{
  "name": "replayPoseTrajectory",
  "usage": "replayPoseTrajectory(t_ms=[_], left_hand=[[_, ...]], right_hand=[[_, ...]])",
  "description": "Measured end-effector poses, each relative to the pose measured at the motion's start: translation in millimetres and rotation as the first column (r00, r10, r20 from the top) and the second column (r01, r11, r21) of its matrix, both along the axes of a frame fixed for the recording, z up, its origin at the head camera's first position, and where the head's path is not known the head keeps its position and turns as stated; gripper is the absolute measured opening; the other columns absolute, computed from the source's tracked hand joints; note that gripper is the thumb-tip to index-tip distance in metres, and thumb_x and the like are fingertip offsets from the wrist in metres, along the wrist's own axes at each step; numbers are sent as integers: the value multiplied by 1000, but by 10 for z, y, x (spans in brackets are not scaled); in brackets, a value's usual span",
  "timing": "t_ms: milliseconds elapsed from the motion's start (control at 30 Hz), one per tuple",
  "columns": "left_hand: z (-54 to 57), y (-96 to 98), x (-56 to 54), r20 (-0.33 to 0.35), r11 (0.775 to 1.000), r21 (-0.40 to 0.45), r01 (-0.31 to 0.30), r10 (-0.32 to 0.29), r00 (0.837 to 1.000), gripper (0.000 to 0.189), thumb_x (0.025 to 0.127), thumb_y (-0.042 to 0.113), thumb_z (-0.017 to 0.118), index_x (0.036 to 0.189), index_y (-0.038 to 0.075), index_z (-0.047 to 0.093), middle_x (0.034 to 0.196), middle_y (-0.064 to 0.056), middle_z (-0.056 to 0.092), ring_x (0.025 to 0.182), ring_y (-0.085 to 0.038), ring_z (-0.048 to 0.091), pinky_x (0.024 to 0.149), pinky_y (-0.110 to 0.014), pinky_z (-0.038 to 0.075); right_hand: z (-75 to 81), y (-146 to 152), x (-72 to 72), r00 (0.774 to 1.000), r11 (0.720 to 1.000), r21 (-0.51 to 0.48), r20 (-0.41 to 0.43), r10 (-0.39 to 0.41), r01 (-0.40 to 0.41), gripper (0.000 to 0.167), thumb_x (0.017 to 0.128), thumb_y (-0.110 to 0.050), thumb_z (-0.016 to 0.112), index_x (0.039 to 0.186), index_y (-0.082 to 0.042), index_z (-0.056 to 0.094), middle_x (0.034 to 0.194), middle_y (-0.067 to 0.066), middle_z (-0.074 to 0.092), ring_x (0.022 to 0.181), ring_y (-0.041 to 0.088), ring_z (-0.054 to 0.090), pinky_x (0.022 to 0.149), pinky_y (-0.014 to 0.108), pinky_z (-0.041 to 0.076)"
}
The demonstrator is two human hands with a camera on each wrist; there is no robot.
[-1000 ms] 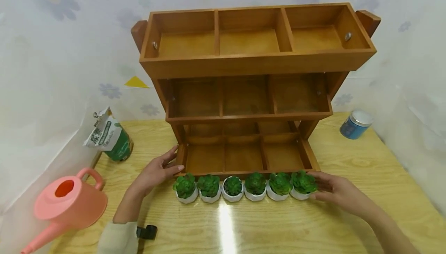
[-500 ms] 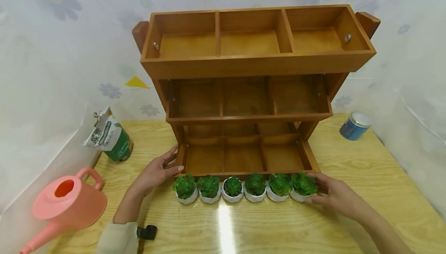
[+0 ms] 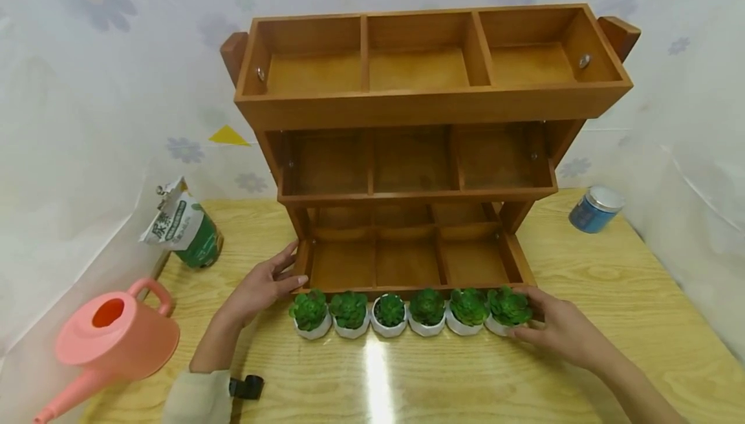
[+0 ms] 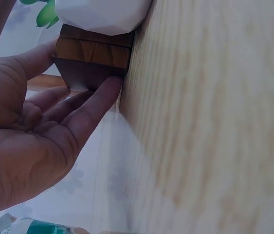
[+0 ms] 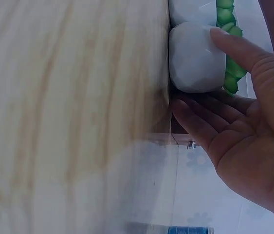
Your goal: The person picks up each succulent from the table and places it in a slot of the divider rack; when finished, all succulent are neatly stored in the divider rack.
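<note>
A three-tier wooden plant shelf (image 3: 378,107) stands at the back of the table, its compartments bare. Along its lower front edge runs a row of several small green succulents (image 3: 427,307) in white faceted pots. My left hand (image 3: 262,288) holds the bottom tray's left front corner (image 4: 93,53), thumb over the rim and fingers along the outer end wall. With the right hand (image 3: 559,324) I grip the rightmost potted succulent (image 3: 507,307). In the right wrist view the thumb touches the upper part of its white pot (image 5: 197,58), and the other fingers lie at its side, partly hidden.
On the left lie a pink watering can (image 3: 119,333) and a clipped green-and-white bag (image 3: 189,230). A blue jar with a silver lid (image 3: 595,208) stands at the right. Patterned white sheeting (image 3: 105,120) hangs behind and beside the wooden table (image 3: 314,385).
My right thumb has come slightly inward against the rightmost pot. The left hand, the shelf and the row of succulents stay in place.
</note>
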State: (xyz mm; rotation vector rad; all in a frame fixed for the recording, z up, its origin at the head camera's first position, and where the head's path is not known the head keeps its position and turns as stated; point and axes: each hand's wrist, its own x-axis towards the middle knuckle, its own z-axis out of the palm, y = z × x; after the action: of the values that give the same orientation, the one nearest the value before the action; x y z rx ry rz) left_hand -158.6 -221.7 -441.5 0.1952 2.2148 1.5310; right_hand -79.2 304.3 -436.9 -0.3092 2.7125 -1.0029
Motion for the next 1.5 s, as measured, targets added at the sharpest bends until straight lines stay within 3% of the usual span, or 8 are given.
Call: replayPoseTrajectory(t_ms=[333, 633, 767, 933, 1500], left_hand=[[6, 26, -2, -6, 1000, -22, 0, -1, 1000, 85, 101, 33, 64, 165, 30, 8, 170, -17, 15, 154, -41, 23, 111, -49, 46], [5, 16, 11, 3, 1000, -16, -12, 12, 1000, 85, 101, 32, 65, 165, 30, 8, 170, -17, 16, 154, -41, 24, 110, -48, 47], [-1, 21, 12, 6, 1000, -15, -16, 17, 1000, 84, 101, 32, 65, 165, 29, 10, 170, -17, 17, 154, -41, 25, 110, -47, 48], [6, 32, 17, 13, 999, -18, -31, 31, 999, 84, 101, 31, 65, 165, 28, 11, 170, -16, 16, 153, -40, 26, 110, -46, 49], [19, 23, 24, 16, 1000, 13, -24, 24, 1000, 82, 101, 29, 64, 164, 29, 12, 171, -14, 14, 155, -38, 23, 110, -45, 48]], right_hand=[[8, 27, 28, 999, 1000, 22, -42, -17, 18, 72, 83, -41, 84, 139, -4, 56, 129, 24, 66, 108, 38, 71, 83, 41, 61], [95, 104, 34, 991, 993, 90, -118, -60, 71, 63, 84, -44, 83, 135, -15, 61, 124, 9, 71, 104, 20, 72, 78, 23, 57], [166, 150, 43, 987, 996, 62, -151, -59, 69, 60, 84, -37, 84, 134, -14, 62, 123, 9, 71, 100, 1, 69, 77, 20, 58], [281, 169, 30, 976, 996, 54, -207, -62, 75, 60, 83, -33, 86, 134, -12, 62, 121, 12, 71, 98, -13, 61, 75, 17, 57], [438, 116, -222, 969, 997, 0, -238, -73, 75, 61, 90, -27, 80, 142, -8, 55, 124, 18, 69, 98, -21, 53, 73, 11, 52]])
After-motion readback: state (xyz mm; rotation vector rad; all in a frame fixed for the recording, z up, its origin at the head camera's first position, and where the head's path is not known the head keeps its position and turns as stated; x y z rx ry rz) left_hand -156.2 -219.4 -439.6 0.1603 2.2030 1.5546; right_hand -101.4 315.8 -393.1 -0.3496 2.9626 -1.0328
